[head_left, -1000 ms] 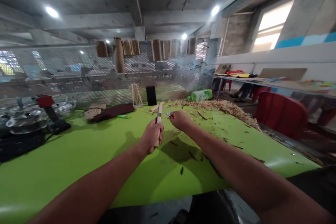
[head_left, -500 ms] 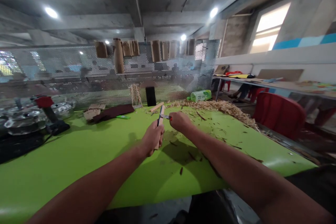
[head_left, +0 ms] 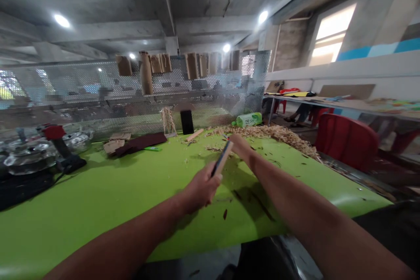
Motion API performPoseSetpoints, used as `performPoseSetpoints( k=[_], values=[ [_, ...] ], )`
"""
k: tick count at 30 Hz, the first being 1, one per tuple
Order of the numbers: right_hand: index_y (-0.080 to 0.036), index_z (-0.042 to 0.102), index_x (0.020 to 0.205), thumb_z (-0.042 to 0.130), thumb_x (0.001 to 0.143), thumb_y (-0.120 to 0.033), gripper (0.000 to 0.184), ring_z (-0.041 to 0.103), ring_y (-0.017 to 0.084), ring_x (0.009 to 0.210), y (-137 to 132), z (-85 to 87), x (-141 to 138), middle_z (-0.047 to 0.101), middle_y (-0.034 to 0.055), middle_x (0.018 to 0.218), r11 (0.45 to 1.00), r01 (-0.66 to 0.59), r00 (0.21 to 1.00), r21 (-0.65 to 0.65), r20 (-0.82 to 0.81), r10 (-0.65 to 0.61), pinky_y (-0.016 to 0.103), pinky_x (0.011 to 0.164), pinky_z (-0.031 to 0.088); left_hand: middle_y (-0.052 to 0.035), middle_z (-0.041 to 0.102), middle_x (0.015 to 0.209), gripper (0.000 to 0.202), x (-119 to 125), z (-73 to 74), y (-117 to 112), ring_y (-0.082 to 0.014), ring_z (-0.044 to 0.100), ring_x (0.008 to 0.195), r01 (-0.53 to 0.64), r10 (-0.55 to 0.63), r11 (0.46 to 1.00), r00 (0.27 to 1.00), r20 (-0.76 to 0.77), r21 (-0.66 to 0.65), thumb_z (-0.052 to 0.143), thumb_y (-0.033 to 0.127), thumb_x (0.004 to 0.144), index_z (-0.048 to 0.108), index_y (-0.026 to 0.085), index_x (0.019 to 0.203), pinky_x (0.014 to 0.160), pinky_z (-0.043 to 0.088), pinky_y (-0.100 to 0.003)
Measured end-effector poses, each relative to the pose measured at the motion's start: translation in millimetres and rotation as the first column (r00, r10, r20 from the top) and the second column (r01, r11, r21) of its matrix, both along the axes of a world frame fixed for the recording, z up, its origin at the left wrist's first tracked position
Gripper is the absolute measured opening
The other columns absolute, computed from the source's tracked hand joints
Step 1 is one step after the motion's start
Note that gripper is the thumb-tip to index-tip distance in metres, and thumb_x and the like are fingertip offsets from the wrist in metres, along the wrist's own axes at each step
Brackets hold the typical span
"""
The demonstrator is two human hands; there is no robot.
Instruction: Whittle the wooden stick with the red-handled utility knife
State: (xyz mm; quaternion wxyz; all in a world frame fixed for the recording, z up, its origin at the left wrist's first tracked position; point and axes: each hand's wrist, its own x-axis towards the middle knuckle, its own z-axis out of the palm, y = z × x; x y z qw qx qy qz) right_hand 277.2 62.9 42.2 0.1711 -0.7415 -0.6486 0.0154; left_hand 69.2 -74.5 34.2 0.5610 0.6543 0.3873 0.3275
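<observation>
Clutching tilted stick, left hand outstretched forward.

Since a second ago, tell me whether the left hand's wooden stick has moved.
Yes: the wooden stick shifted right, away from the black block, now tilted.

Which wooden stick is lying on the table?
The far stick beside the black block; the other stick is up in the air, gripped by the left hand.

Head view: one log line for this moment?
left hand: grips stick, tilted | right hand: by stick tip | table: green, shavings far side
</observation>
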Motion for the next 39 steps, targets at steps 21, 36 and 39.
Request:
performPoseSetpoints(
  k=[21, 36, 39],
  values=[
    [-0.021, 0.072, 0.097, 0.046, 0.086, -0.026, 0.028, 0.064, 0.019, 0.075, -37, -10.7, -62, 0.074, 0.0094, 0.091, 0.936, -0.345, 0.927, 0.063, 0.178, 0.33, 0.025, 0.06, 0.034, 0.0087, 0.041, 0.055, 0.006, -12, -12.9, 46, -0.0078, 0.036, 0.038, -0.338, 0.338, 0.94, 0.941, -0.004, 0.036, 0.046, 0.024, 0.088, 0.048, 0.022, 0.093, 0.036, 0.03, -0.019],
    [-0.017, 0.074, 0.102, 0.045, 0.09, -0.024, 0.032, 0.068, 0.022, 0.087, -19, -5.1, -50, 0.074, 0.015, 0.096, 0.961, -0.267, 0.952, 0.074, 0.175, 0.251, 0.026, 0.073, 0.045, 0.0069, 0.042, 0.059, 0.033, -10, -7.4, 35, -0.008, 0.034, 0.04, -0.274, 0.276, 0.961, 0.959, -0.071, 0.035, 0.045, 0.026, 0.091, 0.051, 0.017, 0.123, 0.037, 0.03, -0.019],
    [-0.013, 0.073, 0.105, 0.046, 0.091, -0.022, 0.031, 0.067, 0.02, 0.089, -10, -1.7, -24, 0.073, 0.0167, 0.099, 0.989, -0.145, 0.988, 0.01, 0.055, 0.144, 0.024, 0.073, 0.045, 0.003, 0.05, 0.068, 0.046, -6, -6.3, 15, -0.0084, 0.039, 0.046, -0.177, 0.18, 0.983, 0.981, -0.067, 0.049, 0.047, 0.035, 0.093, 0.046, 0.017, 0.136, 0.039, 0.034, -0.019]
  ],
)
